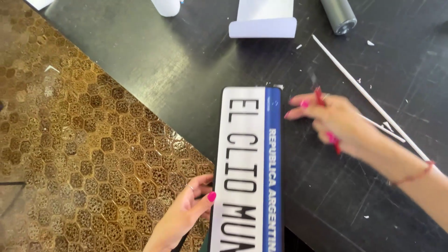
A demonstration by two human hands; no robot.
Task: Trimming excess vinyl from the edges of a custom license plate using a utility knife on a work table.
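A long white plate with black letters and a blue band along its right side (247,168) lies on the black table (186,60), its near end over the table's edge. My left hand (186,210) grips the plate's left edge, thumb on top. My right hand (336,123) hovers just right of the plate's far end, blurred, fingers closed on a thin red tool (322,100) that sticks out above and below the hand.
A white rolled sheet (263,21) and a grey cylinder (338,14) lie at the table's far side, with a white bottle (165,5) further left. Thin white strips (368,95) and small scraps lie at the right. A brown honeycomb-patterned floor (70,140) shows at the left.
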